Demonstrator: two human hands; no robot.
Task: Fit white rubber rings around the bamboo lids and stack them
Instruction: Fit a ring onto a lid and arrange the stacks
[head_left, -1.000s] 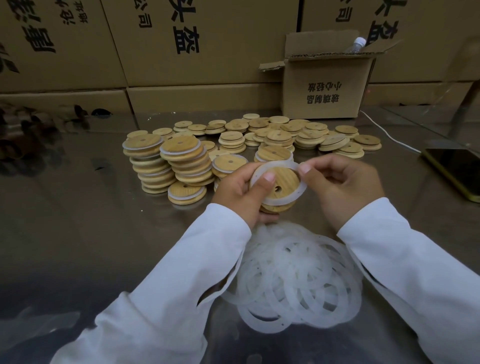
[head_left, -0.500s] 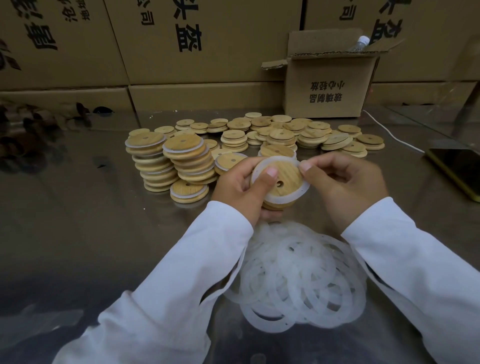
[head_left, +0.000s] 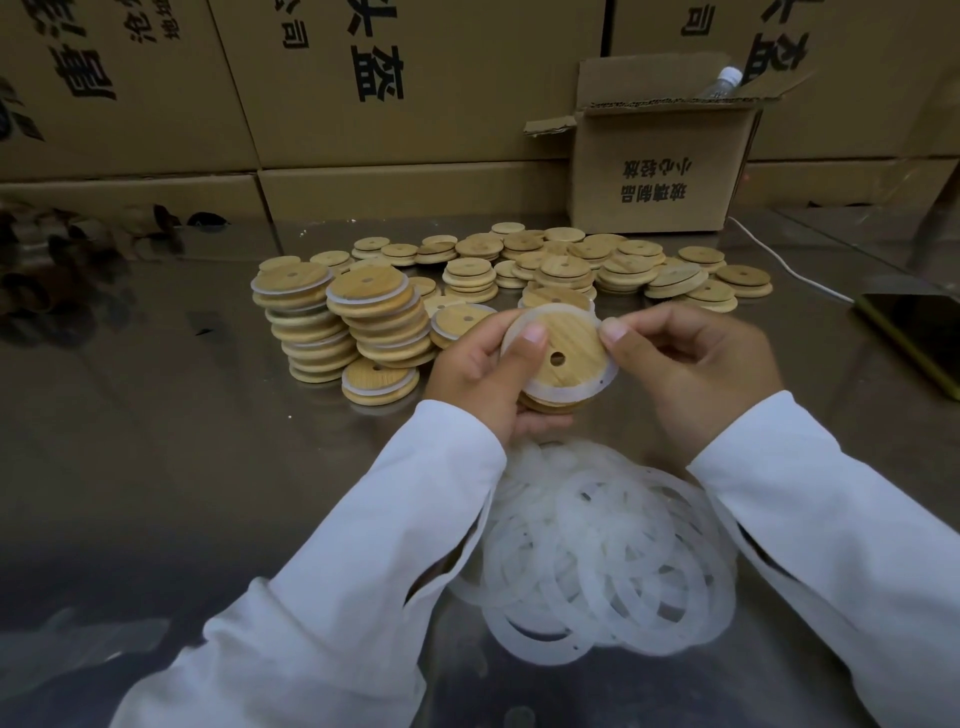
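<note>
In the head view, at the middle of the frame, both hands are clamped on one bamboo lid (head_left: 563, 348) held tilted toward the camera above the counter (head_left: 156, 441). The left hand (head_left: 480, 371) cradles it from below with the thumb pressed on its left rim, while the right hand (head_left: 691, 364) pinches the right rim with thumb and fingertips. A white rubber ring (head_left: 571, 391) now lies close round the lid's edge; a second ago it stood off the wood as a loose hoop, so it has been worked down nearly into place. Only the right side, by the right thumb, still looks slightly lifted, so the fitting seems almost done and the lid should soon be ready for stacking. Left of centre stand two tall stacks of ringed lids (head_left: 343, 322), with a single ringed lid (head_left: 379, 382) lying just in front of them. Bare lids (head_left: 597, 265) lie spread across the upper middle, before an open cardboard box (head_left: 654, 176). The heap of spare rings (head_left: 608, 551) sits between the white sleeves in the lower centre, and plenty remain.
</note>
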